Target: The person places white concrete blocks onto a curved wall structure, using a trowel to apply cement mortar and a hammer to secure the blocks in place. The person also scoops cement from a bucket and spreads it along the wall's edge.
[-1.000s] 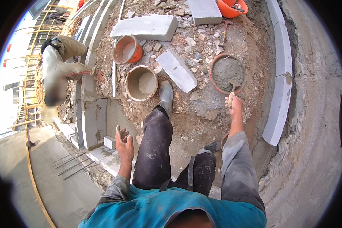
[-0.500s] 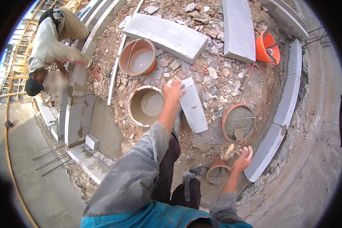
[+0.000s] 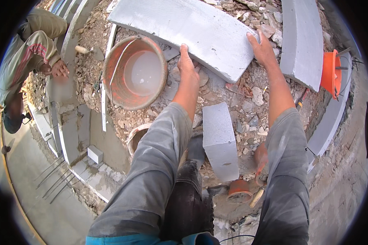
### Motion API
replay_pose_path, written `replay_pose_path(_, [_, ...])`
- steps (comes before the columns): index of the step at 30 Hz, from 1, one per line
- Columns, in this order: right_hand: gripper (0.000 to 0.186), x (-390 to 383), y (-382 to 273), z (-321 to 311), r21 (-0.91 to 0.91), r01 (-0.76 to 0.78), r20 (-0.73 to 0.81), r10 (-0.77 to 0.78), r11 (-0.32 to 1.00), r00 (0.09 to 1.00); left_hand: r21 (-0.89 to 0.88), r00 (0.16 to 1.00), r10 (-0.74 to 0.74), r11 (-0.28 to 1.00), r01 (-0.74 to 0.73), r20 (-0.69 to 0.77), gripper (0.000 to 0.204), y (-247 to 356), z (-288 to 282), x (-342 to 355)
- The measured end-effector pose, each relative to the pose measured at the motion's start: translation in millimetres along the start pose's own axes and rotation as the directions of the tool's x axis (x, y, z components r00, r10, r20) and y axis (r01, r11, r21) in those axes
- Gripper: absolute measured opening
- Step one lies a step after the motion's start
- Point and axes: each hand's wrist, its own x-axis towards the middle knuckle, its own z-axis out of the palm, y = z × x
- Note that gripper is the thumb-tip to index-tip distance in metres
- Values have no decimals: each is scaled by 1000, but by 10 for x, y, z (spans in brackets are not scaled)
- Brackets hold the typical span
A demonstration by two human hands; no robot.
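A long pale grey block (image 3: pixel 180 34) lies on the rubble in front of me, and both my hands are on it. My left hand (image 3: pixel 188 67) grips its near long edge, thumb on the upper face and fingers hidden beneath. At the right-hand end, my right hand (image 3: pixel 265 50) holds the corner with thumb and forefinger apart; its other fingers are partly hidden. Left of my left hand stands an orange bucket (image 3: pixel 109 67) with cloudy water in it. Between my forearms a shorter grey block (image 3: pixel 221 141) lies by my boot.
Another long block (image 3: pixel 301 38) and an orange bucket of tools (image 3: pixel 330 75) lie to the right. A co-worker's hand (image 3: pixel 59 68) shows at left, near a trowel (image 3: pixel 82 49). My left sleeve partly covers a second bucket (image 3: pixel 135 136). Steel bars (image 3: pixel 55 181) stick out lower left.
Both hands have reached forward and taken hold of the long block. My view has moved closer to it. The co-worker's hand has drawn back, and a trowel shows on the ground.
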Motion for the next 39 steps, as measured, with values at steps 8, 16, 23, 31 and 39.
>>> replay_pose_path(8, [68, -793, -152, 40, 121, -226, 173, 204, 967, 964, 122, 996, 54, 991, -46, -64, 83, 492, -142, -768])
replay_pose_path(16, [75, -1448, -69, -671, 484, -321, 184, 265, 814, 947, 667, 908, 300, 617, -418, 291, 86, 185, 377, -1329])
replay_pose_path(23, [113, -798, -1367, -300, -119, 205, 273, -166, 972, 947, 794, 916, 204, 457, -400, 344, 74, 344, 197, -1581])
replay_pose_path(31, [117, -774, -2030, 248, -500, 352, 395, -154, 791, 906, 315, 892, 148, 900, -300, 427, 62, 1481, 421, -3831])
replay_pose_path(39, [119, -324, -1925, 178, -460, 128, 322, 31, 878, 946, 410, 977, 81, 899, -157, 195, 58, 846, 109, -3771])
